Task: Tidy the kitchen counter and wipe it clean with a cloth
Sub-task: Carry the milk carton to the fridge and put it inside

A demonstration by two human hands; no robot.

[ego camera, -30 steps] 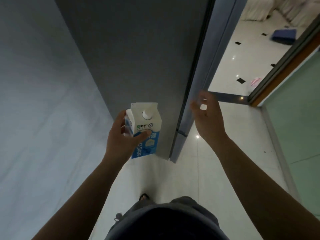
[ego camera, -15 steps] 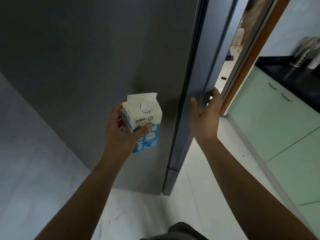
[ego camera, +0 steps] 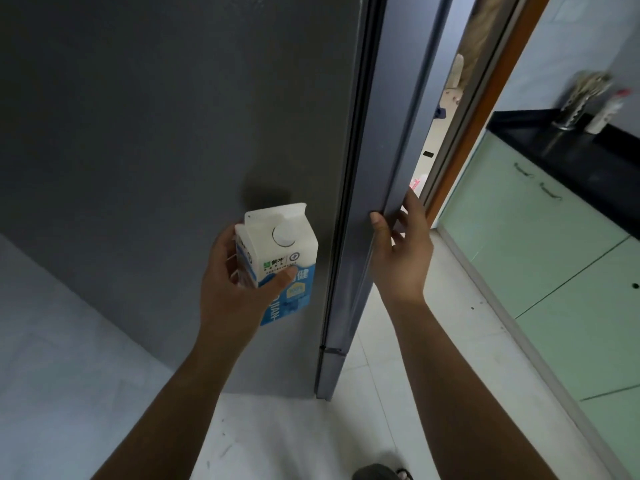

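Beside the tall grey fridge we hold the milk carton upright in our left hand, its fingers wrapped around the body. Our right hand hooks its fingers on the door edge, thumb in front. We should pull steadily and keep the carton clear of the swing.

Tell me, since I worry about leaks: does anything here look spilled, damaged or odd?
Nothing stands out. The left hand holds the milk carton upright with its cap on and no drips showing. The right hand grips the edge of the fridge door, which looks intact.
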